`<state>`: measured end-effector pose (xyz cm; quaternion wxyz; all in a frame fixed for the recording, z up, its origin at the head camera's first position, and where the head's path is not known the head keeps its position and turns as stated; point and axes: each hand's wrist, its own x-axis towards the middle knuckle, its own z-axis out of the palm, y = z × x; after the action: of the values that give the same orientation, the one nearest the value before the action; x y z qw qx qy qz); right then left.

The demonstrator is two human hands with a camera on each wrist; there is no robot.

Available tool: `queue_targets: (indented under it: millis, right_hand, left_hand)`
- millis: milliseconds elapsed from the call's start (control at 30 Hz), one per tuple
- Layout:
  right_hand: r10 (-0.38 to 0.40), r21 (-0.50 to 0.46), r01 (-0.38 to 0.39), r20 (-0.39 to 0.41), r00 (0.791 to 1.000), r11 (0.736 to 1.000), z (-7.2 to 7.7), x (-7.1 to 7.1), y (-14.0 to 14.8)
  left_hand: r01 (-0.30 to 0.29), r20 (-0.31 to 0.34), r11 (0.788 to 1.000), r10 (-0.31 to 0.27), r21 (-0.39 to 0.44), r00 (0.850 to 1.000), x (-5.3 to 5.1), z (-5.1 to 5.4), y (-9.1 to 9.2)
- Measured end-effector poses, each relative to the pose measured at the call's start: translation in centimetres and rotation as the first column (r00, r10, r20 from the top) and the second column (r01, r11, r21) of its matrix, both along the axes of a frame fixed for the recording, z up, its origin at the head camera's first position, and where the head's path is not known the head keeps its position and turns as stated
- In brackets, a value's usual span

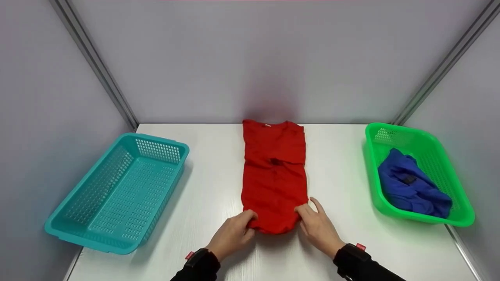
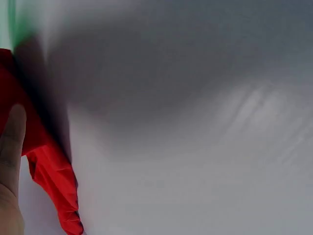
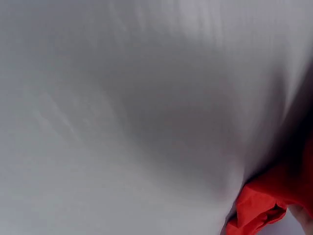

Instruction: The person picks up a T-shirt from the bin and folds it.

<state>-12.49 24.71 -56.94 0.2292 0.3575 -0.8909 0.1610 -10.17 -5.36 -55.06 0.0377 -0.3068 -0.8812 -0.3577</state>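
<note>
A red garment, folded into a long narrow strip, lies on the white table with its collar end toward the back wall. My left hand pinches its near left corner, and my right hand pinches the near right corner. The near edge sags between the two hands, a little off the table. In the left wrist view a finger lies along the red cloth. The right wrist view catches bunched red cloth at its lower right, with only a sliver of the hand.
On the left of the table stands a teal perforated basket with nothing in it. A green basket at the right holds a crumpled blue garment. Grey-white panels enclose the back and both sides.
</note>
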Motion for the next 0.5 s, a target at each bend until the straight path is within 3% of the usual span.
queue_targets:
  millis: [67, 133, 200, 267, 333, 400, 500]
  right_hand:
    - [-0.025, -0.018, 0.026, 0.036, 0.999, 1.0, 0.2, 0.0, 0.0]
    - [-0.029, -0.016, 0.031, 0.081, 0.996, 0.999, 0.1, 0.1, 0.0]
    - [-0.013, -0.002, 0.014, 0.128, 0.992, 1.0, -0.2, 0.2, 0.1]
    - [0.007, 0.027, -0.012, 0.166, 0.986, 1.0, -0.6, 0.3, 0.2]
    - [0.034, 0.063, -0.047, 0.2, 0.979, 0.997, -0.9, 0.4, 0.3]
    - [0.067, 0.081, -0.09, 0.244, 0.967, 0.993, -1.1, 0.5, 0.4]
    - [0.139, 0.082, -0.17, 0.289, 0.947, 0.982, -1.2, 0.7, 0.5]
  left_hand:
    - [0.067, -0.016, 0.997, -0.066, 0.047, 0.998, -0.2, 0.6, -0.1]
    - [0.142, 0.0, 0.99, -0.142, 0.019, 0.99, -0.3, 1.1, -0.3]
    - [0.207, 0.001, 0.976, -0.208, -0.062, 0.978, -0.3, 1.3, -0.5]
    - [0.236, -0.041, 0.956, -0.247, -0.172, 0.968, -0.2, 1.1, -0.6]
    - [0.216, -0.136, 0.942, -0.257, -0.257, 0.957, -0.1, 0.8, -0.7]
    - [0.162, -0.261, 0.94, -0.245, -0.301, 0.934, 0.0, 0.4, -0.6]
    - [0.094, -0.373, 0.956, -0.198, -0.278, 0.907, -0.1, 0.0, -0.6]
